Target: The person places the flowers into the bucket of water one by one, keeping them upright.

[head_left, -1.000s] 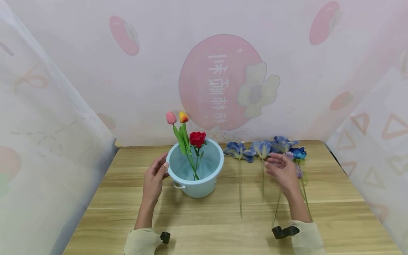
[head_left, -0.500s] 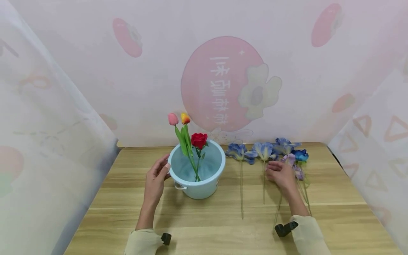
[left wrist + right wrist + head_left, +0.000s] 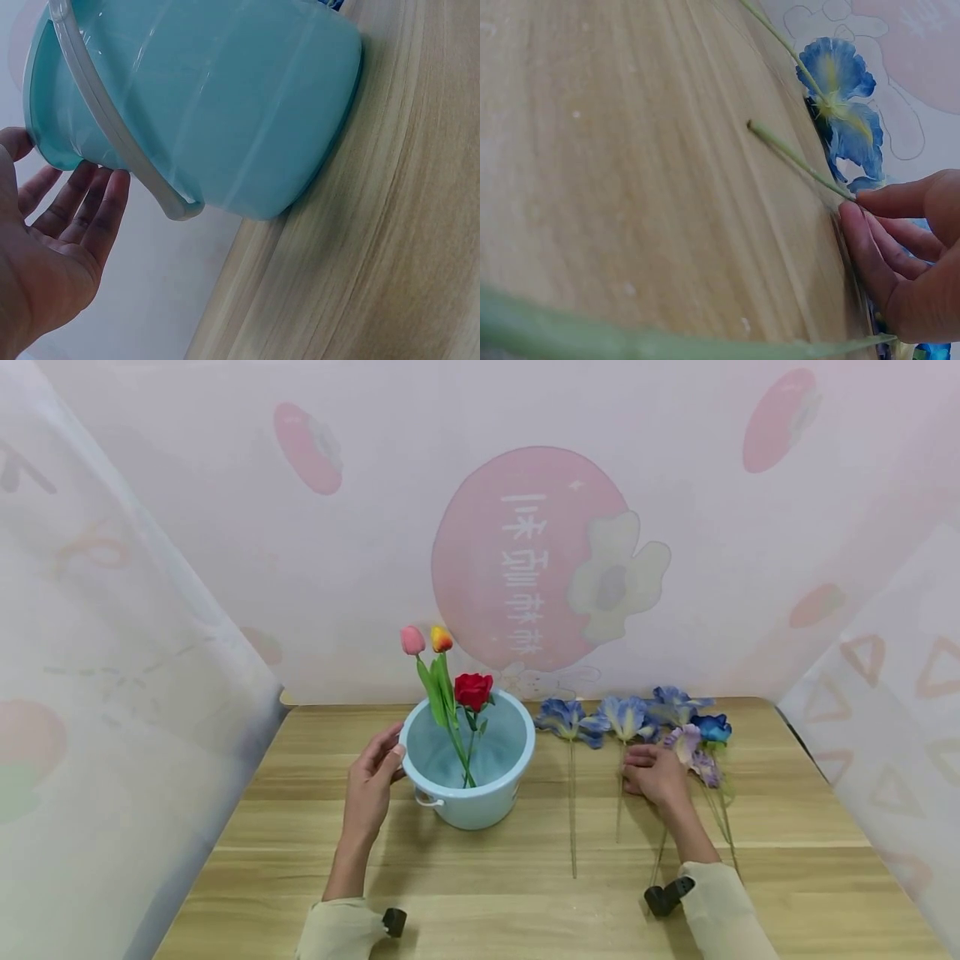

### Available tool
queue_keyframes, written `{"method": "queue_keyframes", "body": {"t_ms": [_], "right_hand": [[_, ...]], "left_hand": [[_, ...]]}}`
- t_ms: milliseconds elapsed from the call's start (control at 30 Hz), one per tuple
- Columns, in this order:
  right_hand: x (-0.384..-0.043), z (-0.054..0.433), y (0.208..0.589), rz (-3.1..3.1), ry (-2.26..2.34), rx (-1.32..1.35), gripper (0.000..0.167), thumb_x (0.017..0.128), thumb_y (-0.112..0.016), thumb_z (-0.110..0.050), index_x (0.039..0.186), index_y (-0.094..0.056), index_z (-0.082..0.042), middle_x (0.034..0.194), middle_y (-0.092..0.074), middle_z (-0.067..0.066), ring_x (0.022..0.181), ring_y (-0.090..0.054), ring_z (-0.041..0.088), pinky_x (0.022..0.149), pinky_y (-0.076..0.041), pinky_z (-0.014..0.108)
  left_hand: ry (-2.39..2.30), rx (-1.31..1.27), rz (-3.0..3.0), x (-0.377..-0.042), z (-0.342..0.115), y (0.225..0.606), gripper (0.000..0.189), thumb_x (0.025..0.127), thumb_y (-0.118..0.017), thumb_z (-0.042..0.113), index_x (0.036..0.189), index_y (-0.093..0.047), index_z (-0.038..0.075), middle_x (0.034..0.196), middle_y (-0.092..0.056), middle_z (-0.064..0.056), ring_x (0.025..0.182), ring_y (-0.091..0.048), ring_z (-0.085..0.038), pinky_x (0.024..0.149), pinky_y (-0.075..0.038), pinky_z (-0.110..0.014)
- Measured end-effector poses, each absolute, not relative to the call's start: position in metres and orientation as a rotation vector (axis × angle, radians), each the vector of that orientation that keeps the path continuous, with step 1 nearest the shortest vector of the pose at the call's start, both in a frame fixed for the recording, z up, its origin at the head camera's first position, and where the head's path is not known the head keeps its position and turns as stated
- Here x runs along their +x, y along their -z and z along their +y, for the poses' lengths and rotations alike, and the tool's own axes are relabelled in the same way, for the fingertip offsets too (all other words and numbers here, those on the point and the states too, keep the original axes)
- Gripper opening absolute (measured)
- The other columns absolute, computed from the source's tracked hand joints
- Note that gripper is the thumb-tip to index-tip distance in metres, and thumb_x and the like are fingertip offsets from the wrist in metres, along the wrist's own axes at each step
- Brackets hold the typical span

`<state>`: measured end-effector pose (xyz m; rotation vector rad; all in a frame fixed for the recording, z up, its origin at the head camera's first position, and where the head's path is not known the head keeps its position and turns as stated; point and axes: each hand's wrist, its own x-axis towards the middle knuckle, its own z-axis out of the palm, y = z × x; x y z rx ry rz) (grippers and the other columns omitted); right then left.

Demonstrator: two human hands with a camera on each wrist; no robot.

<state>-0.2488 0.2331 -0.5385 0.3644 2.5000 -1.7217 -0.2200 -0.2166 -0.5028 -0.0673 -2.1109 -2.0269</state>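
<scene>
A light blue bucket (image 3: 467,810) stands on the table with a pink tulip (image 3: 412,640), a yellow-orange tulip (image 3: 441,639) and a red rose (image 3: 474,692) in it. At its left side my left hand (image 3: 372,777) holds the rim, thumb at the edge and fingertips beneath it, seen in the left wrist view above the pale handle (image 3: 120,139). Further right, my right hand (image 3: 654,775) pinches the green stem (image 3: 802,161) of a blue iris (image 3: 627,718) between thumb and forefinger, just under the bloom. That stem lies low over the tabletop.
Left of the pinched iris lies another blue iris (image 3: 568,720). To the right lie a further blue iris (image 3: 675,703), a dark blue rose (image 3: 711,727) and a light purple flower (image 3: 684,745). A printed white backdrop (image 3: 360,568) rises behind the wooden table (image 3: 480,893).
My right hand has come down onto the middle iris stem, and its fingers have closed on it. My left hand keeps its place at the bucket's rim. The view has shifted slightly.
</scene>
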Motion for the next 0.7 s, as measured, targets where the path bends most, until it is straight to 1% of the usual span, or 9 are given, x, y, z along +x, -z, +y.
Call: {"method": "queue_keyframes", "body": {"t_ms": [133, 300, 433, 533, 700], "right_hand": [[-0.249, 0.23, 0.54, 2.518, 1.697, 0.375, 0.044, 0.101, -0.074, -0.007, 0.142, -0.063, 0.004, 0.137, -0.069, 0.027, 0.09, -0.077, 0.014, 0.071, -0.068, 0.031], [-0.248, 0.227, 0.539, 2.501, 1.708, 0.383, 0.043, 0.1, -0.074, -0.008, 0.141, -0.064, 0.003, 0.135, -0.07, 0.025, 0.089, -0.077, 0.015, 0.07, -0.068, 0.032], [-0.247, 0.225, 0.537, 2.475, 1.734, 0.398, 0.043, 0.101, -0.072, -0.007, 0.142, -0.063, 0.002, 0.137, -0.069, 0.025, 0.089, -0.077, 0.013, 0.071, -0.069, 0.032], [-0.245, 0.224, 0.531, 2.451, 1.778, 0.402, 0.044, 0.102, -0.07, -0.005, 0.144, -0.061, 0.002, 0.139, -0.067, 0.026, 0.093, -0.077, 0.015, 0.073, -0.069, 0.034], [-0.239, 0.221, 0.514, 2.445, 1.856, 0.365, 0.047, 0.101, -0.066, -0.002, 0.147, -0.056, 0.004, 0.14, -0.064, 0.028, 0.104, -0.075, 0.024, 0.08, -0.07, 0.038]], "left_hand": [[2.031, -0.074, -2.108, -0.219, -0.217, 0.502, 0.043, 0.112, -0.06, 0.026, 0.153, -0.059, 0.013, 0.144, -0.065, -0.018, 0.119, -0.069, -0.01, 0.091, -0.064, -0.022], [2.032, -0.074, -2.109, -0.218, -0.217, 0.502, 0.043, 0.112, -0.06, 0.027, 0.153, -0.06, 0.015, 0.144, -0.066, -0.016, 0.12, -0.068, -0.01, 0.091, -0.064, -0.022], [2.029, -0.077, -2.111, -0.219, -0.217, 0.503, 0.043, 0.112, -0.06, 0.026, 0.153, -0.06, 0.014, 0.145, -0.066, -0.017, 0.12, -0.069, -0.01, 0.091, -0.064, -0.022], [2.032, -0.075, -2.11, -0.22, -0.217, 0.503, 0.043, 0.112, -0.059, 0.025, 0.153, -0.059, 0.013, 0.145, -0.065, -0.018, 0.119, -0.069, -0.01, 0.091, -0.064, -0.022], [2.041, -0.061, -2.105, -0.22, -0.218, 0.503, 0.043, 0.112, -0.059, 0.025, 0.153, -0.059, 0.012, 0.144, -0.065, -0.02, 0.118, -0.068, -0.011, 0.09, -0.063, -0.02]]}}
